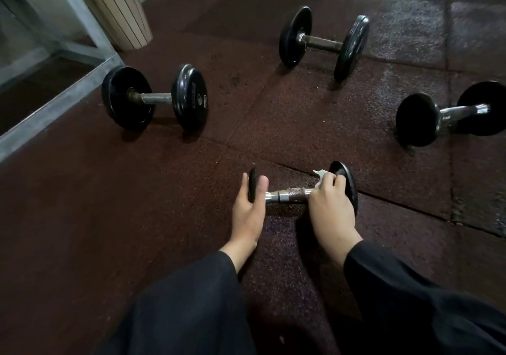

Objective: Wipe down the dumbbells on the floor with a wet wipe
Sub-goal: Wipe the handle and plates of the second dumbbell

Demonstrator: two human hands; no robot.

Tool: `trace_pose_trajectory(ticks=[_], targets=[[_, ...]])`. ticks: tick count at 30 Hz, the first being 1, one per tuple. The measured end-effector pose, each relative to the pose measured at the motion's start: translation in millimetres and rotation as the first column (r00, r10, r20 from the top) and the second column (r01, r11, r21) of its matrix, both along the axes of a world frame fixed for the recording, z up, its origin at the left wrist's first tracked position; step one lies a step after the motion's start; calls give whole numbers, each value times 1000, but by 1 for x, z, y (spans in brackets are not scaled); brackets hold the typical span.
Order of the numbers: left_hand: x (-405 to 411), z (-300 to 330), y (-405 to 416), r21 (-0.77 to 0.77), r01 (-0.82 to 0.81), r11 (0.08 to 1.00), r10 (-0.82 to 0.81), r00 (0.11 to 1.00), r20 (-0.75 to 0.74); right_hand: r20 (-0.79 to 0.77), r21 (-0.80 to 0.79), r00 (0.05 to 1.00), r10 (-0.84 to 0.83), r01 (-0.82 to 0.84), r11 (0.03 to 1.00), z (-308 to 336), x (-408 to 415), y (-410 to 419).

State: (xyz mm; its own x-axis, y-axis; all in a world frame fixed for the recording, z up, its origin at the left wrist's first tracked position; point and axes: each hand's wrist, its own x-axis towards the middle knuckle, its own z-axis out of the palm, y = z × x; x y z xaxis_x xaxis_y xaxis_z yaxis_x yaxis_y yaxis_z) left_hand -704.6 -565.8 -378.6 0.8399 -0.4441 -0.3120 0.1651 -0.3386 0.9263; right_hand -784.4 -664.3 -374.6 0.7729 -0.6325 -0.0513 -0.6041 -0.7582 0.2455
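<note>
On the floor (137,217) nearest the person, the left hand (247,206) steadies the small dumbbell (290,193) by its end plate while the right hand (330,206), grip pinching what looks like the wet wipe (321,174), rubs the other plate; the handle probably comes next.

My left hand (247,204) grips the left plate of the small dumbbell (290,194) at lower centre, and my right hand (330,206) presses the wet wipe (321,174) against its right plate, so only the bare middle of the handle lies open between them. Beyond it a broad stretch of rubber floor (246,141) runs free toward the middle of the frame. Three obstacles ring that stretch: a dumbbell at centre left (154,98), another at upper centre (324,42), a third at the right edge (451,116). A metal frame (54,97) and a slatted bin (120,6) close off the upper left. The lower left floor is open.
</note>
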Motion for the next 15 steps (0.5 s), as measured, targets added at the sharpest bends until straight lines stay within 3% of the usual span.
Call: trace_pose_trajectory(ticks=[4, 13, 15], targets=[[-7, -10, 11, 152, 68, 986, -99, 974, 202, -24, -51, 1000, 18, -19, 999, 0, 0, -1], [1, 9, 4, 286, 112, 952, -168, 970, 179, 18, 49, 999, -32, 31, 998, 2, 6, -3], [0, 16, 1, 304, 98, 948, -153, 975, 162, -53, 18, 998, -15, 16, 1000, 3, 7, -5]])
